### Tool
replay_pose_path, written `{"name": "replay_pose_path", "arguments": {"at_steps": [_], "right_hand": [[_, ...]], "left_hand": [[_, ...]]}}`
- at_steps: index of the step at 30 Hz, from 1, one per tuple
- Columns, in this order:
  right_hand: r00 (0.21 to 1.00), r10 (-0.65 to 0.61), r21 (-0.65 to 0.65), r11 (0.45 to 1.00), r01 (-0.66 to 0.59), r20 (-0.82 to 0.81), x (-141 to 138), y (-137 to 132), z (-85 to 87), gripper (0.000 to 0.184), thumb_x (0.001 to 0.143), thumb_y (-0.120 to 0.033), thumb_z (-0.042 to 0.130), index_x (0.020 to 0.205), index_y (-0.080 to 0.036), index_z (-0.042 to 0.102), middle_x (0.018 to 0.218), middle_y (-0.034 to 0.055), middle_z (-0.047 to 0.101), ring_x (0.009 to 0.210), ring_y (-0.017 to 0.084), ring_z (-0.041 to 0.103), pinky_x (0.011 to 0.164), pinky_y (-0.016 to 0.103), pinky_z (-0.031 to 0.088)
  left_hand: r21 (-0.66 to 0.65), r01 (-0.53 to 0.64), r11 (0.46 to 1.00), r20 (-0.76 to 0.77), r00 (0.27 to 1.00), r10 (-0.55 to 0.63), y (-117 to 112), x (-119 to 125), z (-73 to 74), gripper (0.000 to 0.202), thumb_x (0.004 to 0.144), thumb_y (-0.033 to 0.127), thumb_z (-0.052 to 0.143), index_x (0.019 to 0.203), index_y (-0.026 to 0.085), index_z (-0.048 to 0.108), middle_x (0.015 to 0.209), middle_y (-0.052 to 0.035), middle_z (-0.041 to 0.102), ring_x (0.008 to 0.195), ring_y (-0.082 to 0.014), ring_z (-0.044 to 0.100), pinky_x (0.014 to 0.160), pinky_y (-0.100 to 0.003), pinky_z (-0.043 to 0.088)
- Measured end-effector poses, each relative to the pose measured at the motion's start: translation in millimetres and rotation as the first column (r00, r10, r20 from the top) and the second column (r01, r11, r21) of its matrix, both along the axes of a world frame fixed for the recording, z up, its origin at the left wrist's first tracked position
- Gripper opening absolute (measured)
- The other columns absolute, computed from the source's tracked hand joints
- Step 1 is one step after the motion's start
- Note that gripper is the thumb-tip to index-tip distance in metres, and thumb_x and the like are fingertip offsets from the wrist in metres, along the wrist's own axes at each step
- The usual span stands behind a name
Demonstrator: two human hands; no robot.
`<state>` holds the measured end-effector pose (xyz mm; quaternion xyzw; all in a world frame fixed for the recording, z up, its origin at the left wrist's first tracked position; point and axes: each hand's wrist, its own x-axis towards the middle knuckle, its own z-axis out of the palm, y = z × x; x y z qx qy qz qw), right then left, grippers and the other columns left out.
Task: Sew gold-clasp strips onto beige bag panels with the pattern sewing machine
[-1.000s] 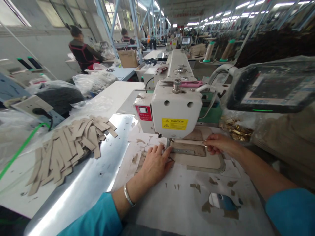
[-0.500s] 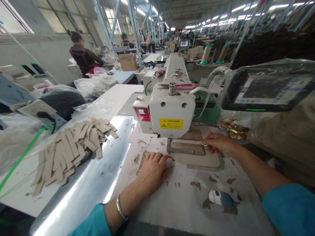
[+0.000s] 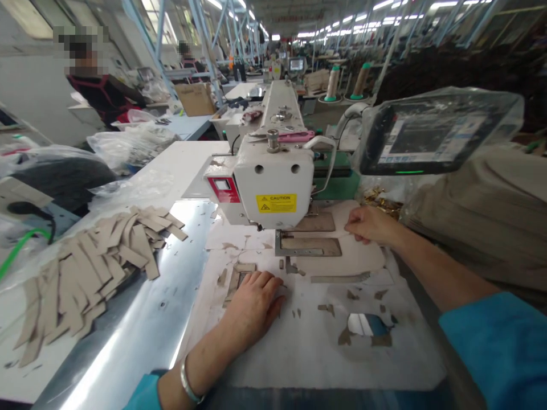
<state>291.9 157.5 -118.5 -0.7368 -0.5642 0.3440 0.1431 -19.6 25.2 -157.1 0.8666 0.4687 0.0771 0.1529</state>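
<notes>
My right hand [image 3: 370, 224] is closed in a pinch at the beige fabric panel [image 3: 342, 264], right of the sewing machine's metal clamp frame [image 3: 310, 251]. The panel lies partly under that frame, its rounded corner toward me. My left hand [image 3: 255, 299] rests palm down on the white sheet [image 3: 299, 353], fingers extended and the thumb apart. Just beyond its fingers is a small rectangular frame outline [image 3: 233, 283], partly covered by the hand. Above the clamp stands the sewing machine head [image 3: 273, 179] with a yellow caution label. Small brown scraps dot the sheet.
A pile of beige strips [image 3: 94, 267] lies on the left table. At the right hang a plastic-wrapped control screen [image 3: 421, 136] and, below it, stacked beige fabric [image 3: 474, 210]. Gold metal pieces [image 3: 380, 196] sit in a bag. A co-worker [image 3: 102, 85] sits at far left.
My right hand has moved slightly up and away with the panel, whose near edge has drawn back, exposing a brown strip. My left hand stays on the sheet. The view has turned slightly right.
</notes>
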Motion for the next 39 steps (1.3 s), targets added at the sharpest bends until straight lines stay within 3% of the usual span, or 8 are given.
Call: {"name": "replay_pose_path", "arguments": {"at_steps": [7,12,15,18,22,26,33,39], "right_hand": [[0.963,0.070,0.027,0.998,-0.065,-0.261,81.1,-57.7,66.1,0.020,0.083,-0.008,0.063,0.065,-0.016,0.059,0.047,-0.0043,0.050,0.043,0.004,0.043,0.044,0.015,0.030],[0.898,0.038,-0.063,0.995,-0.072,-0.439,84.8,-97.5,97.6,0.019,0.077,-0.008,0.062,0.060,-0.014,0.056,0.043,-0.0068,0.043,0.038,0.001,0.033,0.043,0.016,0.017],[0.876,0.168,-0.120,0.962,-0.247,-0.452,71.2,-100.3,72.6,0.017,0.070,-0.019,0.071,0.061,-0.015,0.057,0.048,-0.0059,0.047,0.042,0.003,0.036,0.043,0.015,0.022],[0.896,0.261,-0.223,0.908,-0.355,-0.360,57.9,-100.9,23.7,0.020,0.066,-0.028,0.073,0.065,-0.016,0.057,0.047,-0.0066,0.047,0.042,0.005,0.039,0.041,0.017,0.027],[0.920,0.250,-0.248,0.911,-0.329,-0.303,50.8,-106.7,-23.5,0.026,0.065,-0.036,0.072,0.065,-0.018,0.053,0.047,-0.0084,0.043,0.039,0.006,0.040,0.038,0.019,0.030],[0.918,0.276,-0.234,0.909,-0.346,-0.287,53.6,-106.7,-30.4,0.032,0.066,-0.041,0.074,0.069,-0.019,0.051,0.045,-0.0086,0.042,0.037,0.007,0.042,0.037,0.019,0.033],[0.922,0.279,-0.272,0.896,-0.350,-0.267,53.5,-103.3,-30.6,0.032,0.072,-0.042,0.074,0.070,-0.019,0.052,0.042,-0.0072,0.046,0.037,0.008,0.044,0.038,0.020,0.037],[0.916,0.259,-0.308,0.884,-0.353,-0.306,54.6,-104.0,-30.7,0.032,0.074,-0.040,0.074,0.070,-0.019,0.050,0.043,-0.0051,0.051,0.040,0.010,0.050,0.040,0.019,0.036]], "left_hand": [[-0.095,0.041,0.995,0.331,0.944,-0.007,-6.2,20.7,13.2,0.023,0.097,0.030,0.047,0.117,0.020,0.056,0.116,-0.0109,0.060,0.107,-0.0247,0.058,0.095,-0.044,0.049],[-0.217,0.090,0.972,0.615,0.786,0.064,2.9,64.4,30.3,0.056,0.095,0.042,0.054,0.143,0.023,0.031,0.121,-0.0117,0.058,0.101,-0.0223,0.062,0.079,-0.035,0.055],[-0.316,0.097,0.944,0.568,0.816,0.106,-3.3,74.9,20.9,0.055,0.095,0.041,0.051,0.142,0.019,0.033,0.098,-0.0078,0.065,0.082,-0.0204,0.064,0.069,-0.034,0.055],[-0.070,-0.067,0.995,0.372,0.924,0.088,-24.7,57.9,1.7,0.041,0.090,0.030,0.058,0.127,0.016,0.050,0.114,-0.0141,0.061,0.103,-0.0280,0.059,0.088,-0.047,0.052],[0.086,0.014,0.996,0.205,0.978,-0.031,-57.9,28.6,-6.5,0.016,0.091,0.020,0.055,0.106,0.018,0.062,0.112,-0.0117,0.061,0.105,-0.0272,0.056,0.091,-0.046,0.052],[0.031,0.088,0.996,0.120,0.989,-0.091,-58.8,46.9,3.1,0.012,0.094,0.016,0.054,0.103,0.016,0.062,0.100,-0.0084,0.065,0.096,-0.0227,0.060,0.086,-0.038,0.056],[-0.039,0.212,0.976,-0.398,0.893,-0.210,-31.3,112.8,18.7,0.021,0.090,0.002,0.045,0.094,0.009,0.064,0.093,-0.0152,0.065,0.090,-0.0298,0.065,0.072,-0.040,0.057],[-0.069,0.101,0.992,-0.332,0.936,-0.118,-21.1,111.5,12.6,0.018,0.091,0.004,0.045,0.097,0.009,0.062,0.089,-0.0142,0.067,0.081,-0.0276,0.068,0.063,-0.035,0.053]]}}
